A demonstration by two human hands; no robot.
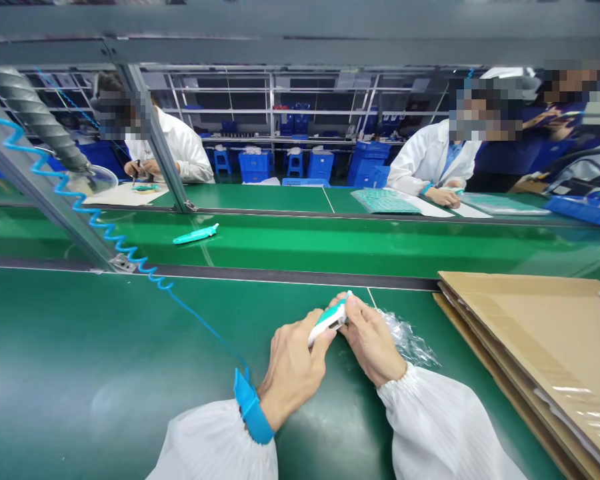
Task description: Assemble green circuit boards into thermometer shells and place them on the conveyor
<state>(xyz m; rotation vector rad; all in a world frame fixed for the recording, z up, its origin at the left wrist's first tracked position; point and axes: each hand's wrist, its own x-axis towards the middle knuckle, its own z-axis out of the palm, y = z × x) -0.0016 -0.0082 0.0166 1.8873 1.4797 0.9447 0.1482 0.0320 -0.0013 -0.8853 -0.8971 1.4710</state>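
Both hands hold a small white and teal handheld device [325, 324] that looks like a digital thermometer, tilted with its narrow tip up and to the right. My left hand [295, 360] is closed around its wider white end. The fingers of my right hand [373, 337] pinch the device near the narrow tip. A dark opening or window shows on the side facing me. A blue wrist strap [253, 410] with a coiled cord circles my left wrist. Crumpled clear plastic bags [407, 339] lie on the green table beside my right hand.
Flattened cardboard [535, 333] is stacked at right. A teal device [196, 235] lies on the green belt [290, 243] beyond the table edge. The coiled blue cord [105, 230] hangs at left by a metal post [153, 140]. Co-workers in white coats [430, 157] sit across.
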